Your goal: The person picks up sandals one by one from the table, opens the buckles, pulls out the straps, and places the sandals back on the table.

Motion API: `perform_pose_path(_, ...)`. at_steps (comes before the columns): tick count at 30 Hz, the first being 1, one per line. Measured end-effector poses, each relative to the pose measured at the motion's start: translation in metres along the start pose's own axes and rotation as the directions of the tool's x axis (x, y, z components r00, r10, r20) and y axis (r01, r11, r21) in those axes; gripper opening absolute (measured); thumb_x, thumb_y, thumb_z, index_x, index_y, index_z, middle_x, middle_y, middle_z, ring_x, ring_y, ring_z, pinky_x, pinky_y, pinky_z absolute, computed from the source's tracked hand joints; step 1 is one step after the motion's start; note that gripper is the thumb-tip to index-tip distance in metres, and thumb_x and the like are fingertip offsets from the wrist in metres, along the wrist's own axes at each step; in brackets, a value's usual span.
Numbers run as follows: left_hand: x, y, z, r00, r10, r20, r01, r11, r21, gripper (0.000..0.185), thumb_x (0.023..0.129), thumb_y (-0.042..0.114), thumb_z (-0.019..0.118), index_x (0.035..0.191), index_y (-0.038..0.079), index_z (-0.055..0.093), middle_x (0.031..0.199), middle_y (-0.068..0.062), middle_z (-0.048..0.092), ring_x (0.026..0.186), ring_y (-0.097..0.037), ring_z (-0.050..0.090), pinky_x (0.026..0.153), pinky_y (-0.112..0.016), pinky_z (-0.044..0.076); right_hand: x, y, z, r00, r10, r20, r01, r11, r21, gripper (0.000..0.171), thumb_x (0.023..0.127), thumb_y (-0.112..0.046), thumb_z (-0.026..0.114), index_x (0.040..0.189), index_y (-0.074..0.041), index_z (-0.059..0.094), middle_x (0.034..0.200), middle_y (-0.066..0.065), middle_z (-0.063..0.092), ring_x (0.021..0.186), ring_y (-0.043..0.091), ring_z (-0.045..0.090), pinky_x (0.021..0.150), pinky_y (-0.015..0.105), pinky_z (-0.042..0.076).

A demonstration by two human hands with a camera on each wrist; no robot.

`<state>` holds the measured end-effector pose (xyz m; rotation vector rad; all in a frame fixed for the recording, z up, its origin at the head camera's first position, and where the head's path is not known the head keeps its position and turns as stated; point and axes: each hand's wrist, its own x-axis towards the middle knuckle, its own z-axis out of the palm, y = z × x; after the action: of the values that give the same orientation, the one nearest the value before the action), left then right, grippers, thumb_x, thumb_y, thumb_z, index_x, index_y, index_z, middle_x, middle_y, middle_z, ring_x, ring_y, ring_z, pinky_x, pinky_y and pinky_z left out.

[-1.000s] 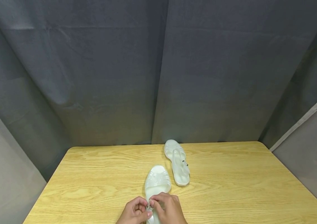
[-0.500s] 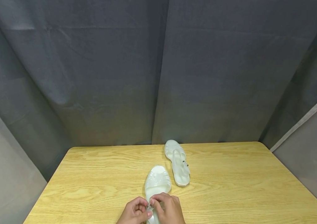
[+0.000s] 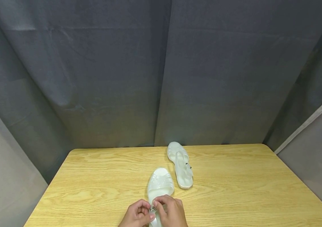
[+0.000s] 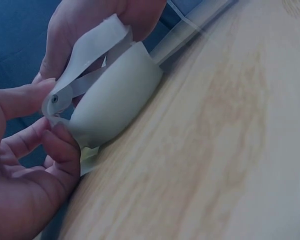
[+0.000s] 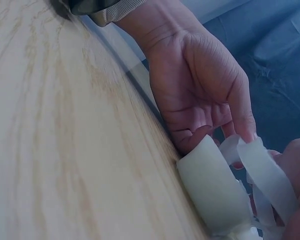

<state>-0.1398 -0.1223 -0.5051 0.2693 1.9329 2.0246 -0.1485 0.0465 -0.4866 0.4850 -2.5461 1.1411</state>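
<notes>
A pearly white jelly sandal (image 3: 160, 183) lies toe-forward at the table's near edge, under both hands. My left hand (image 3: 135, 215) pinches its strap beside a small metal buckle (image 3: 152, 208). From the other side, my right hand (image 3: 171, 212) reaches across the sandal, thumb and forefinger pinching the strap's end at the buckle. In the left wrist view the ankle strap (image 4: 85, 50) arches above the sandal's heel (image 4: 120, 95), which rests on the table. The right wrist view shows the same heel (image 5: 210, 185) and looped strap (image 5: 267, 172). Fingertips partly hide the buckle.
A matching sandal (image 3: 183, 173) lies farther back and slightly right, its strap buckle on the right side. The wood-grain table (image 3: 98, 183) ends at a dark grey curtain (image 3: 107, 78). Lighter grey panels (image 3: 4, 164) flank both sides.
The fingers at the buckle have shifted very slightly to the right, and the strap's end shows less above the buckle. Both sandals stay in place.
</notes>
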Motion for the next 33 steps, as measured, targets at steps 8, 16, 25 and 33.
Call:
perform_pose_path(8, 0.001, 0.000, 0.000, 1.000, -0.008, -0.004, 0.008, 1.000, 0.014, 0.030, 0.085, 0.016, 0.068, 0.101, -0.005, 0.054, 0.077, 0.002, 0.051, 0.060, -0.003, 0.048, 0.056, -0.014, 0.042, 0.000, -0.001, -0.001, 1.000, 0.018, 0.008, -0.018, 1.000, 0.002, 0.013, 0.089, -0.030, 0.064, 0.084, -0.020, 0.071, 0.080, -0.016, 0.067, 0.074, -0.002, 0.059, 0.075, 0.035, 0.041)
perform_pose_path(16, 0.001, 0.000, 0.000, 1.000, -0.003, -0.002, 0.003, 1.000, 0.031, 0.031, 0.085, 0.017, 0.067, 0.101, -0.006, 0.053, 0.077, 0.002, 0.050, 0.060, -0.002, 0.047, 0.056, -0.014, 0.042, 0.001, 0.001, -0.001, 1.000, 0.007, 0.002, -0.007, 1.000, 0.009, 0.013, 0.090, -0.030, 0.063, 0.085, -0.020, 0.071, 0.080, -0.016, 0.067, 0.074, -0.001, 0.060, 0.076, 0.036, 0.043)
perform_pose_path(25, 0.000, 0.000, -0.001, 1.000, 0.008, 0.030, -0.008, 1.000, -0.012, 0.035, 0.087, 0.016, 0.065, 0.105, -0.010, 0.051, 0.078, 0.001, 0.052, 0.063, -0.003, 0.053, 0.058, -0.014, 0.046, 0.004, 0.005, -0.006, 0.993, 0.030, 0.116, -0.047, 0.988, 0.144, 0.016, 0.087, -0.031, 0.066, 0.088, -0.016, 0.072, 0.081, -0.012, 0.068, 0.079, 0.002, 0.063, 0.073, 0.026, 0.051)
perform_pose_path(33, -0.001, 0.005, 0.003, 0.999, -0.019, -0.031, 0.019, 1.000, -0.003, 0.033, 0.086, 0.017, 0.068, 0.102, -0.009, 0.054, 0.075, 0.001, 0.053, 0.059, -0.004, 0.053, 0.054, -0.016, 0.046, 0.006, 0.009, -0.011, 0.968, 0.096, 0.230, -0.144, 0.968, 0.206, 0.015, 0.092, -0.024, 0.060, 0.092, -0.013, 0.071, 0.089, -0.009, 0.069, 0.085, 0.006, 0.063, 0.072, 0.025, 0.050)
